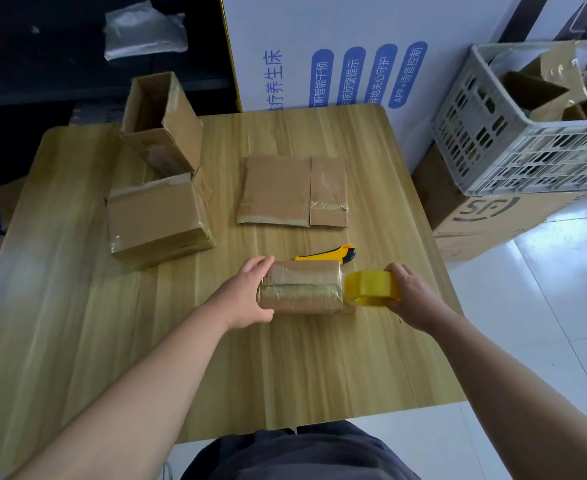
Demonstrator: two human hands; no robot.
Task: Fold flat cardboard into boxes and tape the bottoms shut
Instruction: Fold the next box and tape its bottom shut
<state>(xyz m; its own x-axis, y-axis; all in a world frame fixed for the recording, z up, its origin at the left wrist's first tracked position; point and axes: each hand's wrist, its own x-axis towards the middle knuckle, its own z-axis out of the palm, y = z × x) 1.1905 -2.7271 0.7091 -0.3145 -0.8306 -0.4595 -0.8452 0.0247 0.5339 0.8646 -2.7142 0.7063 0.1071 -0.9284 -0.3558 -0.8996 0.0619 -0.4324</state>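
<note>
The wooden table (285,368) lies under both hands. Far beyond the right hand (411,299) and off to its right stands a grey plastic crate (513,150) with cardboard in it. Beyond the left hand (250,292), to its left, sit a taped box (157,220) and, farther off, an open box (162,126). Flat cardboard (292,190) lies straight ahead of both hands. Between the hands rests the small box (302,287) — the left hand grips its left end, fingers on top, thumb at the near side. The right hand's curled fingers hold a yellow tape roll (371,285) against the box's right end. A utility knife (330,254) lies just beyond.
</note>
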